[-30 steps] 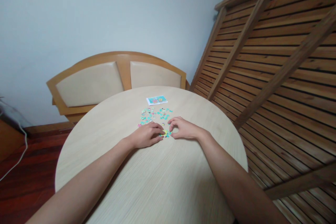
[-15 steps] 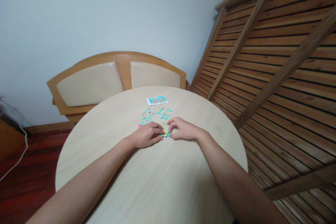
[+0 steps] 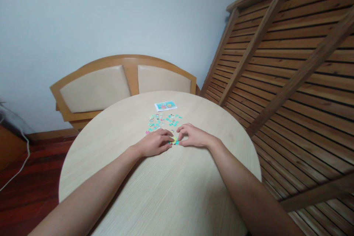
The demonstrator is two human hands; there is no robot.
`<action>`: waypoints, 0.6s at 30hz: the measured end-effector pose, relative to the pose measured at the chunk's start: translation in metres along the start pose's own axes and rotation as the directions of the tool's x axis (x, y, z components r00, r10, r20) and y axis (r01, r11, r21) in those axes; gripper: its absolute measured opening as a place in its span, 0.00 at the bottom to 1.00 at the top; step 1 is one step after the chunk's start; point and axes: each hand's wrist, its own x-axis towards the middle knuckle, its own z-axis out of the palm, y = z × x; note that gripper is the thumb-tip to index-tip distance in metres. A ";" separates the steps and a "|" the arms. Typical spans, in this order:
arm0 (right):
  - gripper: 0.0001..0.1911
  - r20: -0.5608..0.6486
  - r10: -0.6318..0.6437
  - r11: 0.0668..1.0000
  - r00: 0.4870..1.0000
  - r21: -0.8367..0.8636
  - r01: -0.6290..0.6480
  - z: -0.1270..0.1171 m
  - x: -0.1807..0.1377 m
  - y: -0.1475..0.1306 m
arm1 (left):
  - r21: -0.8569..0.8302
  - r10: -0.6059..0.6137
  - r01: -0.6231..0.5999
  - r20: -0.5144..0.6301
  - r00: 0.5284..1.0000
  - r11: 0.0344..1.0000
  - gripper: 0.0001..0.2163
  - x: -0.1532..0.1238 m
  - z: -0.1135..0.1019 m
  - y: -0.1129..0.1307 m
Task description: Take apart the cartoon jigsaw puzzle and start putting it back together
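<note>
A small patch of yellow and teal jigsaw pieces lies flat on the table between my hands. My left hand comes from the left, with bent fingers and thumb resting against the left side of the patch, gripping its edge. On the right side, my right hand is curled, its thumb and index finger closing on a teal jigsaw piece at the edge of the patch. The fingers partly hide the pieces. Beyond the hands, loose jigsaw pieces, mostly teal with some pink, are scattered.
A picture card with a teal cartoon scene lies behind the loose pieces on the round wooden table. Past the table's far edge is a padded headboard. A slatted wooden panel leans at the right. A white cable hangs at the left.
Both hands stay almost where they were, at the same patch of pieces. The whole view has shifted very slightly.
</note>
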 end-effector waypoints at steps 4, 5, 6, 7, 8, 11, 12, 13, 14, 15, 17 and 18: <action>0.06 -0.003 0.000 1.000 1.000 0.007 0.000 0.001 0.000 0.000 | -0.005 -0.002 0.002 -0.006 1.000 1.000 0.12 0.001 0.000 0.001; 0.06 -0.002 -0.001 1.000 1.000 0.006 0.001 0.001 0.000 0.001 | -0.004 -0.002 0.002 -0.005 1.000 1.000 0.12 0.001 0.000 0.001; 0.06 -0.002 -0.003 1.000 1.000 0.004 0.003 0.001 0.000 0.001 | -0.004 -0.002 0.002 -0.005 1.000 1.000 0.13 0.001 0.000 0.001; 0.06 -0.002 -0.007 1.000 1.000 0.003 0.007 0.001 0.000 0.001 | -0.005 0.001 -0.001 -0.004 1.000 1.000 0.13 0.001 0.000 0.001; 0.06 -0.002 -0.012 1.000 1.000 0.002 0.012 0.001 0.000 0.002 | -0.006 0.006 -0.006 -0.001 1.000 1.000 0.13 0.001 0.000 0.000; 0.06 -0.004 -0.016 1.000 1.000 0.002 0.016 0.002 0.000 0.002 | -0.003 0.016 -0.016 0.018 1.000 1.000 0.13 0.000 0.000 -0.001; 0.06 -0.006 -0.017 1.000 1.000 0.003 0.017 0.002 0.000 0.002 | -0.001 0.015 -0.015 0.024 1.000 1.000 0.13 0.000 -0.001 -0.001; 0.06 -0.008 -0.019 1.000 1.000 0.002 0.019 0.002 0.000 0.002 | 0.001 0.013 -0.013 0.028 1.000 1.000 0.13 0.000 -0.001 -0.001; 0.06 -0.008 -0.022 1.000 1.000 0.002 0.022 0.002 0.000 0.001 | 0.003 0.011 -0.011 0.028 1.000 1.000 0.14 0.000 -0.001 -0.001; 0.06 -0.009 -0.026 1.000 1.000 0.002 0.026 0.002 0.000 0.001 | 0.003 0.010 -0.010 0.027 1.000 1.000 0.14 0.000 -0.001 -0.001; 0.06 -0.011 -0.031 1.000 0.999 0.003 0.031 0.002 0.000 0.001 | 0.000 0.009 -0.009 0.022 1.000 1.000 0.14 0.000 -0.001 -0.001; 0.06 -0.010 -0.033 0.999 0.999 0.004 0.033 0.002 0.001 0.001 | -0.004 0.010 -0.010 0.021 1.000 1.000 0.14 0.000 -0.001 -0.001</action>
